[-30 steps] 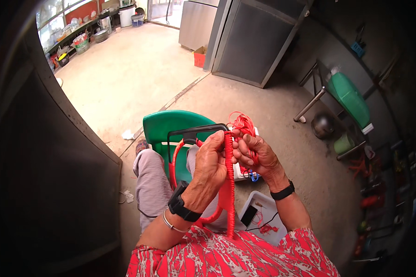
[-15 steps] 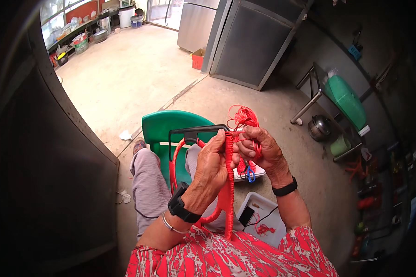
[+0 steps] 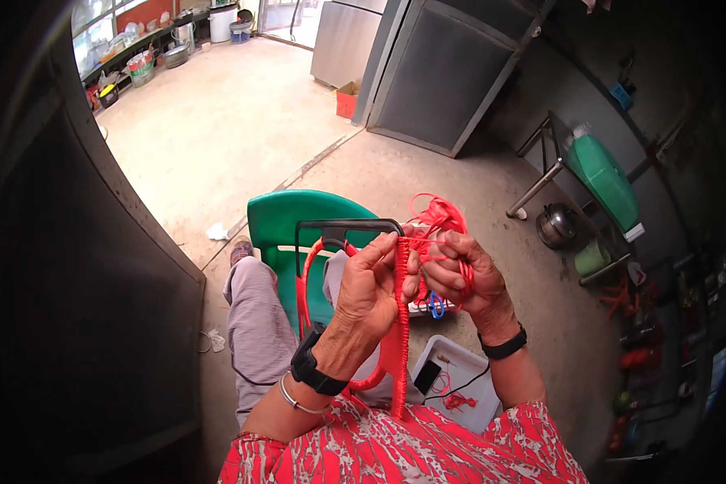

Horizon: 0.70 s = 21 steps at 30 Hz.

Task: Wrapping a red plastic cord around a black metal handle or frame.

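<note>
Left hand (image 3: 369, 292) pinches the red knotted cord band (image 3: 398, 323) on the black metal frame (image 3: 348, 228); right hand (image 3: 460, 278) grips loose red cord (image 3: 437, 216). Slack grip there probably loosens the knots.

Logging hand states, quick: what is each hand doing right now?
Left hand: closed, pinching the red wrapped band on the black frame.
Right hand: closed, holding a bundle of loose red cord.
</note>
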Each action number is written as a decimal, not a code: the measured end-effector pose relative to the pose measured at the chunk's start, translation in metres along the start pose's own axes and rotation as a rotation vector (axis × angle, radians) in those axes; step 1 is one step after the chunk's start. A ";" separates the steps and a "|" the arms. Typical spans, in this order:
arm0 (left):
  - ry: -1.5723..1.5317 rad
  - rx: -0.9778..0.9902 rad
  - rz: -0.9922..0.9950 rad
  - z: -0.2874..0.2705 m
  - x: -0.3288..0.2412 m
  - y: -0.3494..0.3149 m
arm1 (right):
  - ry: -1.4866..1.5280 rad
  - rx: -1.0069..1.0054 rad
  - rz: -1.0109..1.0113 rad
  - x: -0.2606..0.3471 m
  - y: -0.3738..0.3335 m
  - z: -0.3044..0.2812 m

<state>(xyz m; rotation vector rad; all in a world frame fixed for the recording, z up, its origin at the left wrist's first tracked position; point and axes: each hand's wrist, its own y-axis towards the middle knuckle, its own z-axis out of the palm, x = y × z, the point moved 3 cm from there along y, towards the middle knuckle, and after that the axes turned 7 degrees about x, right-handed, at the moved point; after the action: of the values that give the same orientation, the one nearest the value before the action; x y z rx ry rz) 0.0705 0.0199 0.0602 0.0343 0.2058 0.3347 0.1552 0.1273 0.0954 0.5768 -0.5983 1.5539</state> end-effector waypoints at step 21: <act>0.010 0.040 -0.053 -0.001 -0.004 0.007 | -0.657 -0.270 -0.164 0.029 0.017 0.036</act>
<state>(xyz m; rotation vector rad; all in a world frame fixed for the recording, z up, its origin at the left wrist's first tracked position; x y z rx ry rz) 0.0645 0.0257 0.0607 0.0663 0.2224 0.2776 0.1370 0.1231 0.1414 0.9081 -1.2036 1.0873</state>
